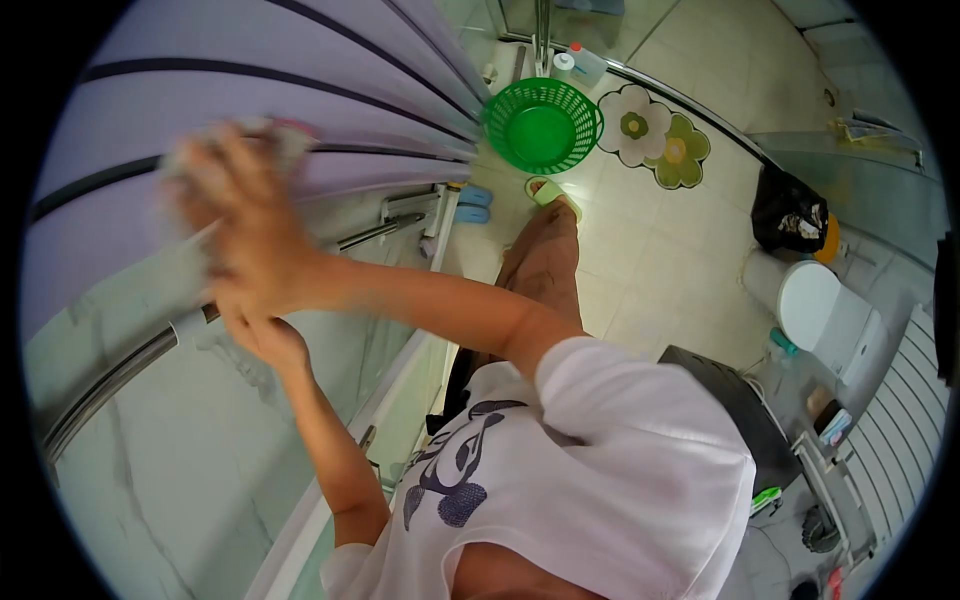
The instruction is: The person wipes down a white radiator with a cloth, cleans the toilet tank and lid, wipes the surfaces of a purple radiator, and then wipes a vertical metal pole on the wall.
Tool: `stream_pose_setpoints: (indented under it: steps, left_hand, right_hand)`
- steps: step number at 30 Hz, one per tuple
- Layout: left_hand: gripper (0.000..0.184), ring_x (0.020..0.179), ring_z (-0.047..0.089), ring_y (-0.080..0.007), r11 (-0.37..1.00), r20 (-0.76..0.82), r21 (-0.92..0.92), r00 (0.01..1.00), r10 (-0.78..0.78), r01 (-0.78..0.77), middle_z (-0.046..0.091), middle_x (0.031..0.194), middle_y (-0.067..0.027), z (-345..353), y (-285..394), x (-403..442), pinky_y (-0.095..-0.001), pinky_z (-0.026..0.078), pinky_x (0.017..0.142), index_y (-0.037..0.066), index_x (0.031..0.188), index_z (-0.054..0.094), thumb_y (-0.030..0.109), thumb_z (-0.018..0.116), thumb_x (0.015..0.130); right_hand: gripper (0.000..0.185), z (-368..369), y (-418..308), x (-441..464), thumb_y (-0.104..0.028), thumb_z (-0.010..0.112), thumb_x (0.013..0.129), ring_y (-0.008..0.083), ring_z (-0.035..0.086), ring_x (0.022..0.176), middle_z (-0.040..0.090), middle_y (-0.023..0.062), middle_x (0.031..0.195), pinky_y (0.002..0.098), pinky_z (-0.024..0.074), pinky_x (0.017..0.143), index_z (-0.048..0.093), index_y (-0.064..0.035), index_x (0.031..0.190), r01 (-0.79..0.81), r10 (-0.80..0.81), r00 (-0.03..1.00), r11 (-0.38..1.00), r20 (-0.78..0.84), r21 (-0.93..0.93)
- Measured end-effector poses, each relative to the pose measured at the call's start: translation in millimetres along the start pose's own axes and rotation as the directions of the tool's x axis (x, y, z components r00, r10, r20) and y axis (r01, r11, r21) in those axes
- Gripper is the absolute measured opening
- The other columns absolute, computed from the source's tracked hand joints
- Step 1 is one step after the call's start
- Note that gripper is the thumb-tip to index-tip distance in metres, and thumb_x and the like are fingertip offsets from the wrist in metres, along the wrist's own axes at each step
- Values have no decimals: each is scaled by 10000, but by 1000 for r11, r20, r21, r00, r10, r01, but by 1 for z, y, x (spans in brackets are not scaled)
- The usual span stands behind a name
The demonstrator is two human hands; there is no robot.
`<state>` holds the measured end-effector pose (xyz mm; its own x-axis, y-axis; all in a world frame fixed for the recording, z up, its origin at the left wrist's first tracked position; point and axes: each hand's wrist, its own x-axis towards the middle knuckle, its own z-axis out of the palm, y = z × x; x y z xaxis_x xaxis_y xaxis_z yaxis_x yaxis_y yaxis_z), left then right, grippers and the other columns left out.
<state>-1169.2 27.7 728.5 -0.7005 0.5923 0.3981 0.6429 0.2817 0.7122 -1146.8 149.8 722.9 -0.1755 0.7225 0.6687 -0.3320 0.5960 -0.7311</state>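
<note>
My right hand is blurred by motion against a lilac surface with dark stripes. Its fingers press on a greyish, crumpled thing with a pink edge, perhaps a cloth; the blur hides its exact kind. Just below is my left hand, close to the right wrist and the end of a metal rail. The left fingers are mostly hidden behind the right hand, so what they touch cannot be made out.
A green plastic basket stands on the tiled floor near bottles and a flower-shaped mat. Blue slippers lie by the wall. At right are a toilet, a black bag and a dark cabinet.
</note>
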Motion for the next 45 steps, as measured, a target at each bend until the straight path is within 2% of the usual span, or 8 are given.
stream_pose_setpoints:
  steps: [8,18,22,26,30,37,43,45]
  left_hand:
    - [586,1270,550,-279,897,-34,-440,999,21,-34,558,1373,-156,18,11,41,-459,451,1053,-32,1423,471,439,387,1084]
    - [463,1204,532,-247,955,-69,-296,997,-27,5,511,1341,-141,72,33,33,-415,444,1001,7,1380,424,348,393,1068]
    - [488,1166,558,-252,963,-67,-248,993,95,-109,554,1278,-144,58,-16,29,-394,447,997,-4,1340,471,381,456,1040]
    - [515,1133,581,-260,926,103,303,973,205,-227,595,1215,-153,44,-27,22,-398,454,992,-16,1281,520,416,548,1003]
    - [671,1271,496,-281,995,-17,-10,995,94,-95,476,1406,-218,72,-22,42,-416,400,1071,-60,1408,378,481,505,1031]
    - [937,1401,334,-395,999,-473,37,880,34,-18,234,1513,-389,126,6,47,-454,261,1187,-235,1451,88,583,336,1070]
    - [909,1414,314,-403,992,-522,93,853,-29,91,216,1527,-381,125,-13,42,-447,227,1200,-222,1466,92,562,337,1078]
    - [877,1403,330,-396,996,-476,78,879,9,31,232,1521,-368,123,-2,44,-445,248,1185,-201,1471,111,547,349,1081]
  right_hand:
    - [755,-6,30,46,-491,730,782,532,222,1439,320,209,1590,697,205,1122,534,-187,1445,-17,-46,981,949,-189,-314]
    - [574,-34,193,-113,-189,487,1006,492,272,1459,271,320,1594,543,219,1209,356,38,1517,-797,763,601,547,-240,-255]
    - [374,-28,26,48,-232,673,844,537,242,1463,415,290,1502,673,177,1173,667,-35,1162,-209,197,968,976,-155,-61]
    - [503,20,-55,166,-370,826,673,518,289,1438,512,189,1432,724,164,1146,706,-270,1151,300,-266,926,949,-266,95]
    - [610,12,-24,172,-383,850,628,506,327,1398,444,144,1502,707,215,1102,682,-344,1212,304,-303,918,952,-256,-36]
    - [764,-59,172,-9,-286,606,930,468,301,1432,281,214,1614,628,215,1149,272,-46,1574,-350,267,924,877,-273,-330]
    - [453,-67,189,-11,-134,517,995,462,344,1425,270,238,1618,470,312,1164,488,47,1409,-772,761,575,626,-302,107]
    - [424,-47,145,40,-30,638,872,479,384,1402,264,267,1616,459,392,1123,590,45,1287,-497,439,836,860,-330,-116]
